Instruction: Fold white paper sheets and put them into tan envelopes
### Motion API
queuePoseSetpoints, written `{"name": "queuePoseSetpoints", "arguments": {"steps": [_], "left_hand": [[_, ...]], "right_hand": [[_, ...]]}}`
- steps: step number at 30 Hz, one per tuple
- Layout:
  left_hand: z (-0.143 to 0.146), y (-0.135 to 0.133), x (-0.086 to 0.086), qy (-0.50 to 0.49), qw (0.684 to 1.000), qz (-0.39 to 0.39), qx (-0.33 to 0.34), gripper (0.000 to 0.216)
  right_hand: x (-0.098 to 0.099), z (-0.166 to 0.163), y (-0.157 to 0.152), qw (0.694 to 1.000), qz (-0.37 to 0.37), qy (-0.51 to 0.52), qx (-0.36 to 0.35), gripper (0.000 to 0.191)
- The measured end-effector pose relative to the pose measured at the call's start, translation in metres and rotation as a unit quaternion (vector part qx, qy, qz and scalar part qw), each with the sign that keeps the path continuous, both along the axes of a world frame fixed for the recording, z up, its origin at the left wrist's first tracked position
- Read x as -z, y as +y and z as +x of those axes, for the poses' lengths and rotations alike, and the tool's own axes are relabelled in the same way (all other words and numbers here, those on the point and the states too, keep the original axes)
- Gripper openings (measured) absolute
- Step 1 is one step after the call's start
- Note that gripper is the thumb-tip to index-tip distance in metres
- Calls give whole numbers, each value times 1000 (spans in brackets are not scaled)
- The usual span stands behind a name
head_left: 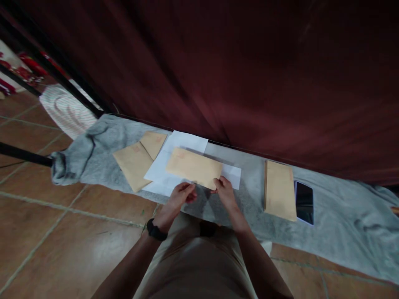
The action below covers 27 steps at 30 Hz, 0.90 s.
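A brown envelope (193,167) is lifted a little above white paper sheets (183,145) on a grey cloth (102,145). My left hand (181,198), with a dark watch at the wrist, pinches the envelope's near edge with curled fingers. My right hand (225,192) grips the near right corner of the same envelope. Two more brown envelopes (137,160) lie to the left of the sheets. A stack of brown envelopes (279,189) lies to the right.
A dark phone (304,202) lies beside the stack on the cloth. A dark red curtain (237,70) hangs right behind the cloth. Brown floor tiles (56,232) spread to the left, with black bars (46,66) and a striped fabric (67,110) at the far left.
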<state>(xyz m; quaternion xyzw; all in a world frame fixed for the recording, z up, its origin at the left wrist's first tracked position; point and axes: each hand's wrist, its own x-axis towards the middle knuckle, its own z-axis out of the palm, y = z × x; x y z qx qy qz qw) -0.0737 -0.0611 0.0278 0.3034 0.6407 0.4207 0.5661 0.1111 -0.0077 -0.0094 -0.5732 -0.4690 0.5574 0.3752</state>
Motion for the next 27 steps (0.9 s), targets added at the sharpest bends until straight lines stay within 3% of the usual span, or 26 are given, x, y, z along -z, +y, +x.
{"name": "queuePoseSetpoints", "arguments": {"steps": [2, 4, 6, 8, 10, 14, 18, 27], "left_hand": [[1, -5, 0, 167, 982, 54, 74, 24], [4, -4, -3, 336, 918, 167, 132, 16], [6, 4, -7, 442, 825, 278, 219, 44], [7, 17, -9, 493, 740, 336, 311, 75], [6, 31, -7, 526, 692, 339, 360, 94], [2, 52, 2, 549, 670, 301, 400, 115], [1, 59, 8, 548, 664, 278, 426, 119], [6, 67, -6, 536, 638, 311, 456, 120]], "right_hand": [[4, 5, 0, 1000, 0, -18, -4, 24], [9, 8, -1, 999, 0, -37, -12, 24], [14, 10, -3, 998, -1, -51, -21, 25], [17, 11, -4, 998, -2, -59, -31, 25], [19, 12, -5, 997, -4, -60, -40, 26], [19, 16, -6, 997, -16, -57, -58, 25], [18, 19, -6, 994, -22, -66, -88, 26], [13, 28, -5, 987, -26, -34, -157, 27]]}}
